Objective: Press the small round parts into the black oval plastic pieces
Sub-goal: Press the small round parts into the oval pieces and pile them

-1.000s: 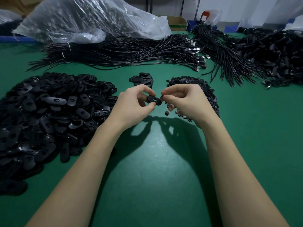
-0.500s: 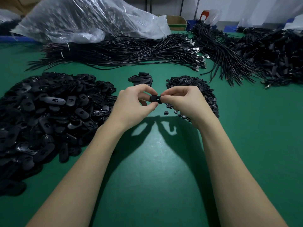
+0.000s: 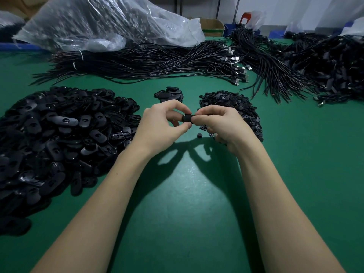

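Both hands meet over the green table (image 3: 187, 194) around one black oval piece (image 3: 187, 118). My left hand (image 3: 161, 125) pinches its left end between thumb and forefinger. My right hand (image 3: 220, 123) pinches its right end, fingers curled over it; any round part there is hidden. A large heap of black oval pieces (image 3: 55, 134) lies to the left. A pile of small round parts (image 3: 232, 103) sits behind my right hand, and one loose round part (image 3: 199, 135) lies on the table below the hands.
A small stack of oval pieces (image 3: 170, 93) lies just beyond the hands. Bundles of black cables (image 3: 157, 64) stretch across the back, with more tangled at the right (image 3: 325, 67). A clear plastic bag (image 3: 102, 24) sits at the back left.
My hands have closed together on the oval piece. It showed face-on between the fingertips a second ago and is now mostly covered by my right fingers.
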`<move>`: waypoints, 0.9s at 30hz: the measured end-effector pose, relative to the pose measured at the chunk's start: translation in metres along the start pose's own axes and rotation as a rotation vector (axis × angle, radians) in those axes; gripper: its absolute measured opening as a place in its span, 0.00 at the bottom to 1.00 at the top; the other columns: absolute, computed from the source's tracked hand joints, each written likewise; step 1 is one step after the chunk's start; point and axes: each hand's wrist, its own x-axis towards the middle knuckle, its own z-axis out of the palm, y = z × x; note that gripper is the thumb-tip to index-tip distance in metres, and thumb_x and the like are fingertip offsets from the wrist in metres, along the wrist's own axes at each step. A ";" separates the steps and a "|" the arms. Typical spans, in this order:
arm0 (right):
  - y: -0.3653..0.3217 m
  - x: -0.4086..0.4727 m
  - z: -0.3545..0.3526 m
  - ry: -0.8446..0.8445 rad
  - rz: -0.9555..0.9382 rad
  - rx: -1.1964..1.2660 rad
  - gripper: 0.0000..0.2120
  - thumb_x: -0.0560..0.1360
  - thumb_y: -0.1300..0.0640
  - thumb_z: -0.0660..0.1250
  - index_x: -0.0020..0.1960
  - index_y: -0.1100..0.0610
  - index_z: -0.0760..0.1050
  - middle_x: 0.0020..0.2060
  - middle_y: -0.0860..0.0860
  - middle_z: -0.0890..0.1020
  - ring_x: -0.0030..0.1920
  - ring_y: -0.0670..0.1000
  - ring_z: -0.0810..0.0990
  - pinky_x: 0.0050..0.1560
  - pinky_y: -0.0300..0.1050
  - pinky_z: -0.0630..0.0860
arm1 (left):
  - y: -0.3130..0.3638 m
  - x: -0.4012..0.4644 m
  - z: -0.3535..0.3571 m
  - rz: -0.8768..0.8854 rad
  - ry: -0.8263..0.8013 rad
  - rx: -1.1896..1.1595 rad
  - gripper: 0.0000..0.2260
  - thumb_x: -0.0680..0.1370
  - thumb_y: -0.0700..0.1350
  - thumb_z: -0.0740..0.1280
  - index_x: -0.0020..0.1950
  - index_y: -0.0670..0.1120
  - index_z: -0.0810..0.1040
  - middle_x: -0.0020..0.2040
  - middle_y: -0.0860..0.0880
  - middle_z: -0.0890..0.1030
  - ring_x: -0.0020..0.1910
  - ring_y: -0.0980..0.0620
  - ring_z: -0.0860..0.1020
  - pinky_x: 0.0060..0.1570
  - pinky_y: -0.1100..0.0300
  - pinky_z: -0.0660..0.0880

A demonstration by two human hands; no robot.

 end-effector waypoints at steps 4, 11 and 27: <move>0.003 0.000 -0.003 -0.032 0.045 0.051 0.08 0.70 0.53 0.81 0.48 0.50 0.85 0.40 0.49 0.80 0.33 0.47 0.70 0.26 0.36 0.63 | -0.003 0.001 -0.002 -0.011 -0.023 -0.055 0.08 0.75 0.47 0.76 0.52 0.56 0.82 0.41 0.62 0.85 0.36 0.62 0.78 0.34 0.74 0.67; 0.008 0.003 -0.007 -0.116 -0.010 0.131 0.07 0.71 0.54 0.80 0.49 0.52 0.87 0.36 0.46 0.81 0.29 0.43 0.71 0.24 0.33 0.63 | -0.007 0.004 -0.009 -0.026 -0.099 -0.178 0.08 0.76 0.48 0.76 0.53 0.57 0.82 0.43 0.58 0.87 0.44 0.57 0.81 0.53 0.58 0.74; 0.006 0.003 -0.006 -0.074 -0.112 -0.005 0.04 0.73 0.56 0.77 0.48 0.53 0.87 0.33 0.42 0.85 0.28 0.40 0.74 0.27 0.32 0.68 | -0.004 0.005 -0.007 -0.151 -0.086 -0.273 0.04 0.78 0.44 0.74 0.47 0.54 0.84 0.42 0.51 0.87 0.46 0.46 0.84 0.53 0.48 0.78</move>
